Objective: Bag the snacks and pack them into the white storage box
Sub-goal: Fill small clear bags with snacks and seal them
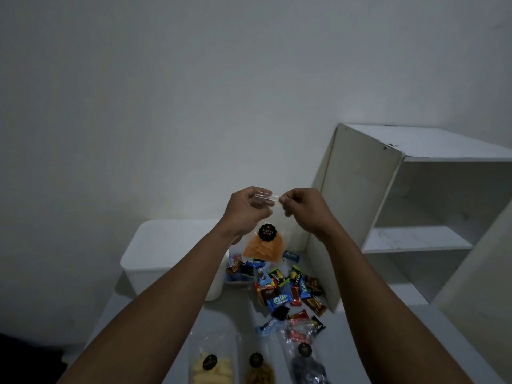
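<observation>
A: Nearest in, along the near edge of the counter: three clear bags in a row, each with a round black sticker. Pale yellow snack bag on the left, brown snack bag in the middle, dark snack bag on the right.

B: Lying flat, all three, cut off by the bottom of the frame. And just beyond, mid-counter?

A: Loose pile of wrapped candies, in blue, red, green and brown wrappers, spread right up to the foot of the shelf unit.

B: Left of that pile?

A: Small clear tub with more wrappers inside, touching the white storage box. Box toward the far left corner, by the wall. Hard to tell whether lidded.

B: Now up to the action, with both forearms stretched out over the far edge.

A: Clear bag of orange chips hanging upright in mid-air, above the tub and the pile, outside the box.

B: Left hand, fingers curled round the top left of the bag, gripping the plastic. Right hand pinching the top strip, remaining fingers tucked in.

A: Hands close together at that strip.

B: Farthest back, far right corner: white shelf unit, set against the plain wall.
</observation>
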{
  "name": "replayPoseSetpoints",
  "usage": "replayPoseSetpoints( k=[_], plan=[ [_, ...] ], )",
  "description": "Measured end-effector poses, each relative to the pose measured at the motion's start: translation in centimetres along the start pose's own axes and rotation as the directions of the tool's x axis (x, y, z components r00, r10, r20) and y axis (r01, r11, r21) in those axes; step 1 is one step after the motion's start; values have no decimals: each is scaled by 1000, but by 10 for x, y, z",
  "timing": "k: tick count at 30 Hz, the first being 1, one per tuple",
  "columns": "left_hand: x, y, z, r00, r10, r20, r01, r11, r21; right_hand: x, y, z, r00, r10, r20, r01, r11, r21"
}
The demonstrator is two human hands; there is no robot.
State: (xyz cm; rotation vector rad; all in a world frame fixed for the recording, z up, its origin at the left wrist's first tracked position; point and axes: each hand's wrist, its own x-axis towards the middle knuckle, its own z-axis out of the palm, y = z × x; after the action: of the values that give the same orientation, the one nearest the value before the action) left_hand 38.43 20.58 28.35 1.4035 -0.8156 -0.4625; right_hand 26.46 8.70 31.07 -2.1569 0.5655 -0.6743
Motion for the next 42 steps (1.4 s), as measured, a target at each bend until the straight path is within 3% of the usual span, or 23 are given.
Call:
replayPoseSetpoints(
  k=[11,14,20,24,31,35,38,40,42],
  plan=[
    [5,5,6,999,-9,-41,6,998,-65,6,-5,-4,995,-92,43,98,985,-142],
    [6,5,6,998,-7,-69,4,999,-35,5,-1,2,995,-103,-10,103,993,-63],
    [11,4,-5,989,-40,-143,26,995,-98,1,11,-2,997,22,-71,-5,972,237],
    [14,2,-2,986,-49,-161,27,991,-133,3,15,7,990,70,-119,-31,954,298],
    [15,-4,-8,981,-139,-134,68,900,-431,5,22,0,980,145,-136,-81,916,393],
    [15,-5,-5,981,-146,-125,103,950,-296,2,22,5,976,117,-181,-54,945,323],
    [16,-3,-7,983,-113,-146,70,960,-270,-1,22,-2,980,196,-30,-167,895,414],
    [16,1,-9,993,-110,-51,96,970,-224,-2,22,-10,950,262,173,-314,811,494],
    [15,2,-7,993,-111,49,117,986,-120,-3,18,-13,915,276,294,-390,794,466]
  ],
)
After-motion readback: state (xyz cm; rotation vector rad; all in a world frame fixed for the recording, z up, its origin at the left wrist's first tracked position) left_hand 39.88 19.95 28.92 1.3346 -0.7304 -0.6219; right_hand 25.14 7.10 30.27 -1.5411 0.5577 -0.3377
